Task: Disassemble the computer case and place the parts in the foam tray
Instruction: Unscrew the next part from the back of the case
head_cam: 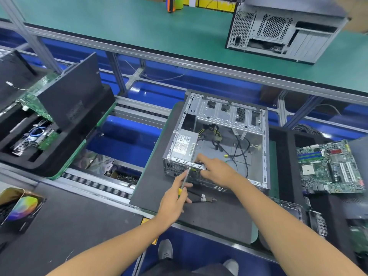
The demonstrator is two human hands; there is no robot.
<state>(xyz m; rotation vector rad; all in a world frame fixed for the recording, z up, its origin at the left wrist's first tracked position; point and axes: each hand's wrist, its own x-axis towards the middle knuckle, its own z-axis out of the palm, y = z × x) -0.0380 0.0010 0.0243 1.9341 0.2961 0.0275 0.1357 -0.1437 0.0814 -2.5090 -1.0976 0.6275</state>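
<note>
Your count at the line
You have two computer cases, one open [219,140] and one closed [282,30], one loose motherboard [330,166], one screwdriver [184,181], one pair of cutters [203,200], two hands, left [173,202] and right [217,172].

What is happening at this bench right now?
A person is stripping an open computer case that lies on a dark mat. The left hand grips a screwdriver with its tip at the case's near edge, by the power supply. The right hand rests on that same edge. The motherboard is already out, lying to the right; cables and the power supply are still inside. Pliers lie on the mat.
</note>
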